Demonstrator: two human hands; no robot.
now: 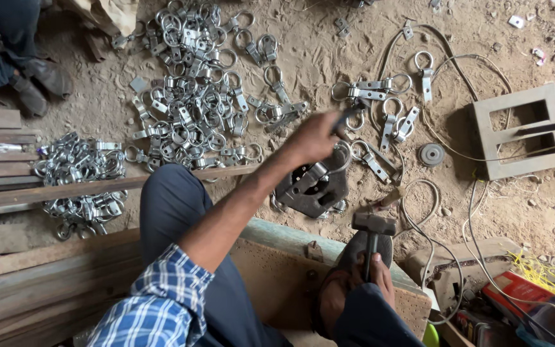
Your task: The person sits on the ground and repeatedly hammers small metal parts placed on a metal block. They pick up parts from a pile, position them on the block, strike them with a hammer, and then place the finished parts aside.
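A metal ring clip (348, 115) sits pinched in the fingers of the left hand (316, 135) just above mid-frame, the arm reaching up from the lower left in a blue checked sleeve (155, 308). Just below that hand lies a dark iron block (313, 189) with another clip (316, 172) resting on it. At lower centre the right hand (370, 273) is closed round the handle of a hammer (374, 225), its head raised just right of the block.

Loose clips (390, 119) lie on the sandy floor (316, 58) to the right of the left hand; a large heap of clips (194, 96) fills the upper left, and a smaller heap (81, 173) lies at the left edge among wooden planks (8, 199). A small round disc (431, 154) and a square frame (518, 132) sit at right, with wires (476, 212) trailing across. Another person's shoes (40, 80) show in the upper left corner
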